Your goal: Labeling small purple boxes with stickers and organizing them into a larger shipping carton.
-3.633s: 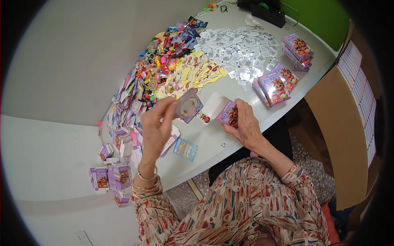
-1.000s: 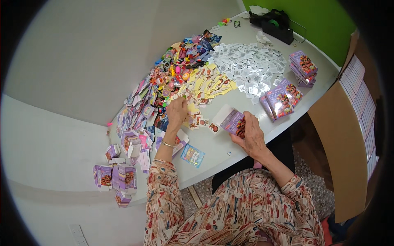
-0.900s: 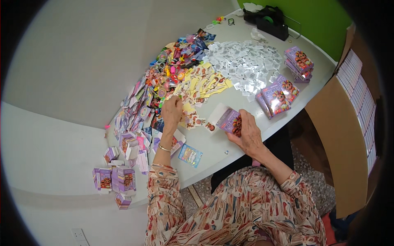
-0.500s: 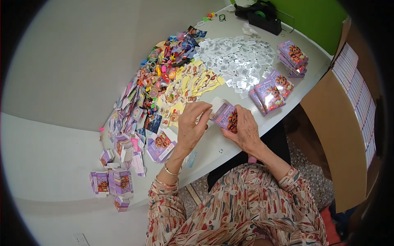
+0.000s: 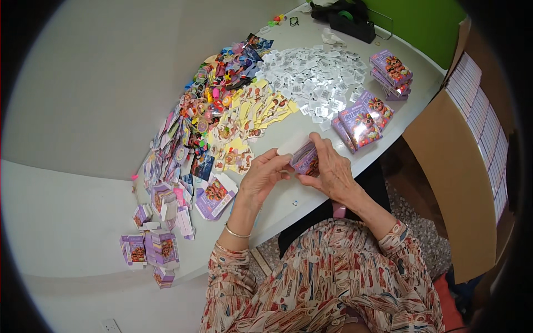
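A small purple cardboard box [image 5: 305, 161] with a cartoon picture is held tilted above the table, its end toward my left hand standing open with a white flap raised. My right hand [image 5: 333, 173] wraps round its right side, thumb in front and fingers behind. At the other end, my left hand [image 5: 270, 174] has its thumb and forefinger pinched at the box's edge. Whether anything lies inside the box is hidden. Left of my hands a flattened purple box [image 5: 215, 195] lies near a heap of yellow printed cards [image 5: 261, 108].
Small white labelled packets [image 5: 313, 77] cover the table's far part, beside a colourful pile of trinkets [image 5: 214, 91]. Purple boxes [image 5: 362, 127] stack at right; folded empties [image 5: 161, 247] sit at left. A tape dispenser [image 5: 352, 25] stands far back. A large carton [image 5: 449, 183] flanks the right edge.
My left hand has moved right and its fingers now touch the box's open end. The box has turned more upright in my right hand. The view has shifted slightly.
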A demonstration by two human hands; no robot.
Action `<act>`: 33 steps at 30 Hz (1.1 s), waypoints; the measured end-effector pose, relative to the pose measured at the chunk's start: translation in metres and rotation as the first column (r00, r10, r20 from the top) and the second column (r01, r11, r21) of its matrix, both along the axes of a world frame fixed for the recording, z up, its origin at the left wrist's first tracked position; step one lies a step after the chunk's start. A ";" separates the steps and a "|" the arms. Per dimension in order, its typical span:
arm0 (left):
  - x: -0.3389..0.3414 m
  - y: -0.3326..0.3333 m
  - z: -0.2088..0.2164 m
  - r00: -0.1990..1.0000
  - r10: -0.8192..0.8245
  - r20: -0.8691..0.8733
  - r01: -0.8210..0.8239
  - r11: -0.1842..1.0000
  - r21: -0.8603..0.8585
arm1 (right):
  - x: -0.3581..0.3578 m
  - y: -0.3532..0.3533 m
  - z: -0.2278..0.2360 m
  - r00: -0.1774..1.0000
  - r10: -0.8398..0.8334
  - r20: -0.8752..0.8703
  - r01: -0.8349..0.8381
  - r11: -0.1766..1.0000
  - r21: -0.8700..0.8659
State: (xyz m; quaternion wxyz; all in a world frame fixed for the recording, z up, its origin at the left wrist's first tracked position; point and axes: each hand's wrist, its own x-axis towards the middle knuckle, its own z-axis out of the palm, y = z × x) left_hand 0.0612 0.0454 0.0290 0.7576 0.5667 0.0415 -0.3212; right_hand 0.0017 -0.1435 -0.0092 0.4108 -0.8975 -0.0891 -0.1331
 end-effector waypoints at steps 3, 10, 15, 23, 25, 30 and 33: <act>0.002 -0.003 0.002 0.999 -0.037 0.034 0.034 0.996 0.080 | 0.000 0.001 0.001 1.000 0.011 0.024 -0.010 0.999 -0.035; -0.020 -0.019 -0.009 0.790 -0.091 0.606 -0.105 0.954 0.280 | 0.004 -0.007 0.005 0.987 0.056 0.149 -0.032 0.987 -0.157; -0.035 -0.024 0.000 0.439 -0.335 0.834 -0.236 0.853 0.466 | 0.007 -0.006 -0.013 0.994 -0.004 0.111 0.003 1.000 0.004; -0.026 -0.037 0.017 0.671 -0.277 0.688 -0.232 0.802 0.550 | 0.013 -0.005 -0.015 0.983 0.005 0.185 -0.014 0.999 0.046; -0.024 -0.038 0.018 0.654 -0.230 0.721 -0.249 0.834 0.492 | 0.012 -0.004 -0.012 0.987 0.009 0.159 -0.020 0.998 0.066; -0.025 -0.038 0.011 0.611 -0.227 0.758 -0.303 0.818 0.489 | 0.008 -0.006 -0.009 0.996 0.035 0.079 -0.039 0.998 0.046; -0.022 -0.036 0.010 0.654 -0.223 0.723 -0.302 0.799 0.520 | 0.006 -0.006 -0.006 0.996 0.026 0.083 -0.028 0.999 0.021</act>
